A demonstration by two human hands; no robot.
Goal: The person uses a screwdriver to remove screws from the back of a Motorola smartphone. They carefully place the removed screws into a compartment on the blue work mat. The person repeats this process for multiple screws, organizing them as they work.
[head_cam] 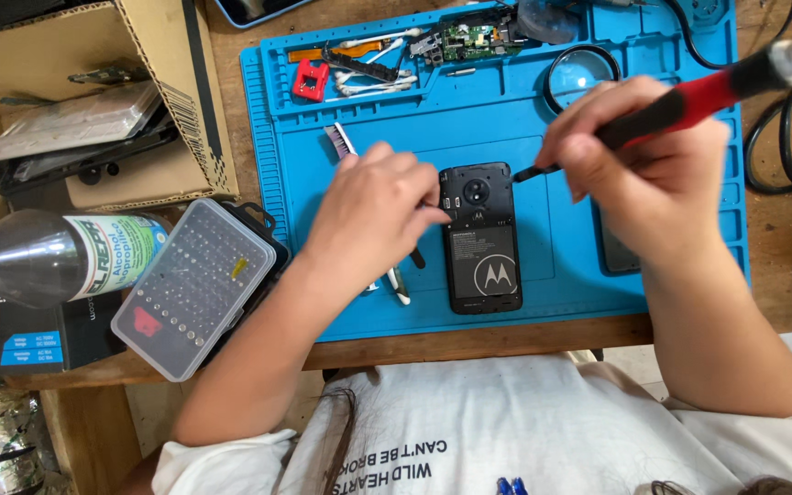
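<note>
The wooden table (469, 344) carried everything, and most of its middle was covered by a blue silicone work mat (497, 119) with moulded compartments along its far edge. At the left stood an open cardboard box (75, 55) with flat packages inside. Near it lay a clear plastic bottle (57, 257) on its side, with a green and white label, and just beside the bottle was a screwdriver bit case (194, 284) with a transparent lid, resting partly over the left edge of the mat.

In the centre of the mat lay a black smartphone (480, 247) with its back cover removed, camera end pointing away from the person. The left hand (368, 215) rested on the mat at the left side of the phone, fingers curled downward, the fingertips touching the upper left edge of the phone and steadying it; it grasped nothing. The right hand (639, 174) was closed around a screwdriver (689, 101) with a red and black handle, and its thin tip met the upper right corner of the phone.

Behind the right hand lay a round magnifying lens (579, 73). In the far compartments were a green circuit board (474, 38), a small red tool (310, 81) and some cotton swabs (373, 84). A small brush (341, 139) lay near the left hand.
</note>
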